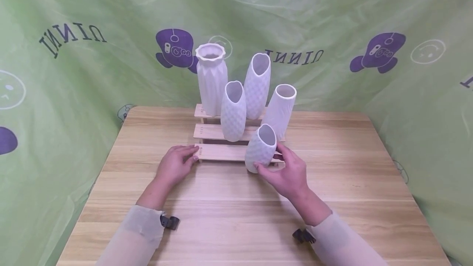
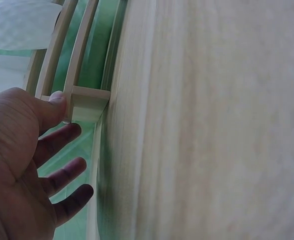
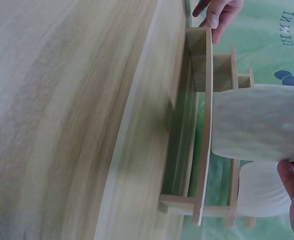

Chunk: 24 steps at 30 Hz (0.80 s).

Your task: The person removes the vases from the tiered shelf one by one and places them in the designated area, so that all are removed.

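A three-step wooden stand [image 1: 221, 152] carries several white vases. On its left end, my left hand [image 1: 176, 164] pinches the corner of the lowest step with the thumb [image 2: 57, 102]; the other fingers are spread. My right hand [image 1: 286, 171] grips a short, dimpled white vase [image 1: 257, 151] with a slanted mouth, thumb in front and fingers behind. The vase is upright at the right part of the lowest step, its base at or just over the board [image 3: 205, 135]. In the right wrist view, only part of the right-hand fingers [image 3: 293, 180] shows.
On the top step stand a ruffled-rim vase [image 1: 212, 79] and a tall dimpled vase [image 1: 257, 87]. The middle step holds another dimpled vase [image 1: 233, 114] and a round-mouthed vase [image 1: 281, 110]. A green printed curtain [image 1: 236, 7] surrounds the wooden table [image 1: 236, 212].
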Each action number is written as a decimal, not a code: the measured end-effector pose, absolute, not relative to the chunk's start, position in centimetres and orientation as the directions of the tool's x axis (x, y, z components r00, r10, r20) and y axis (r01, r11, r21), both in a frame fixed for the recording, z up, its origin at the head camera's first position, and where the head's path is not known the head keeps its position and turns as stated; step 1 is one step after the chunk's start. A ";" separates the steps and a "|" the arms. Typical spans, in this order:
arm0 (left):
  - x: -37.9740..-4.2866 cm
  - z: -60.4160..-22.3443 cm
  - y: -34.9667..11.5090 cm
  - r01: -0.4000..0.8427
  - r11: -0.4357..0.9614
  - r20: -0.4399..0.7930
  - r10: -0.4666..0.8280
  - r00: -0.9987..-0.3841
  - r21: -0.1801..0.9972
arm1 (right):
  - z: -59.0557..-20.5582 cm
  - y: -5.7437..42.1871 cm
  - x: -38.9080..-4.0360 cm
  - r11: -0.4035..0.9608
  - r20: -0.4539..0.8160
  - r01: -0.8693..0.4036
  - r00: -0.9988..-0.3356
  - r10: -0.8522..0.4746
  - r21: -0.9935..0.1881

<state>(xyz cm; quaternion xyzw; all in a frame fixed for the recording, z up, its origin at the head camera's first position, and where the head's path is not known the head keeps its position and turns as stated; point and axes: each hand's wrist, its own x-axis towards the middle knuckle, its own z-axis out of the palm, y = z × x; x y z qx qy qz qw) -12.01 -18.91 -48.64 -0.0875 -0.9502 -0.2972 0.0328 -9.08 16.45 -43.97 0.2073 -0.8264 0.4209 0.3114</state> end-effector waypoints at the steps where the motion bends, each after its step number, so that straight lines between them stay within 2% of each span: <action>1: -12.0 -48.6 -18.9 0.182 0.809 0.111 0.145 -0.983 0.559 | -44.0 16.6 -9.0 0.560 0.686 -0.601 -0.724 -0.078 -0.570; 11: -12.0 -48.6 -18.8 0.174 0.808 0.104 0.140 -0.985 0.562 | -44.3 18.2 -9.0 0.573 0.711 -0.606 -0.701 -0.055 -0.553; 19: -11.9 -48.4 -18.7 0.176 0.807 0.113 0.136 -0.984 0.563 | -44.1 19.4 -8.7 0.610 0.683 -0.556 -0.729 -0.031 -0.565; 24: -11.8 -48.5 -18.8 0.182 0.809 0.115 0.142 -0.983 0.560 | -44.1 20.3 -8.5 0.617 0.697 -0.557 -0.717 -0.018 -0.557</action>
